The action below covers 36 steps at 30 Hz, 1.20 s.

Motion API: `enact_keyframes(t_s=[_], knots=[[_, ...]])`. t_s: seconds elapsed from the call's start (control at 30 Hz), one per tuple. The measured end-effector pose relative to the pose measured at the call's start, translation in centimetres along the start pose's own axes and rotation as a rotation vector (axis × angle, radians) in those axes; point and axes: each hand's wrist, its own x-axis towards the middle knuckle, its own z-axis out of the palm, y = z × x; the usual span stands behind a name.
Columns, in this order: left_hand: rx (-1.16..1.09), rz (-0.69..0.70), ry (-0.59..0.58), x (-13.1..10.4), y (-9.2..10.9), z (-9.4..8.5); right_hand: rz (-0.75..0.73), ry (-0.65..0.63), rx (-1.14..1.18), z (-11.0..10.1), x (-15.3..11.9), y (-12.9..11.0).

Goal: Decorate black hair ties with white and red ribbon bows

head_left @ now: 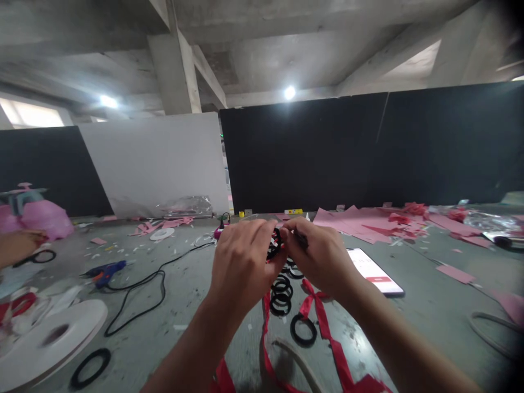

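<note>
My left hand (245, 254) and my right hand (325, 254) meet above the middle of the table. Fingers of the left curl around a few black rings (273, 246). Close against them, the right hand's fingertips are pinched together, with a small dark piece (301, 239) at its fingers that I cannot name. Directly below lie several loose black rings (280, 304) in an overlapping row. Red ribbon (323, 322) trails down the table, tied in a knot near a single black ring (303, 331).
A lit phone (379, 275) lies right of my hands. On the left are a blue glue gun (104, 273) with a black cord, a white spool (53, 341) and another person's hand (20, 245) near scissors (39, 256). Pink sheets (356, 222) lie before the dark partition (368, 153).
</note>
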Motion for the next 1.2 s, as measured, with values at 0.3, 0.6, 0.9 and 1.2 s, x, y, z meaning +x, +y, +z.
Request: enact_keyframes(t_s=[0.3, 0.6, 0.9, 1.2], knots=[[-0.569, -0.435, -0.167, 0.3, 0.5, -0.4, -0.184, -0.049, -0.178, -0.1, 0.0, 0.9], [-0.772, -0.606, -0.232, 0.4, 0.5, -0.2, -0.207, -0.105, -0.203, -0.3, 0.1, 1.1], [-0.506, -0.434, -0.209, 0.0, 0.4, -0.1, -0.107, -0.102, -0.097, 0.1, 0.0, 1.1], [-0.672, -0.576, -0.129, 0.4, 0.0, -0.4, -0.075, -0.064, 0.109, -0.8, -0.2, 0.0]])
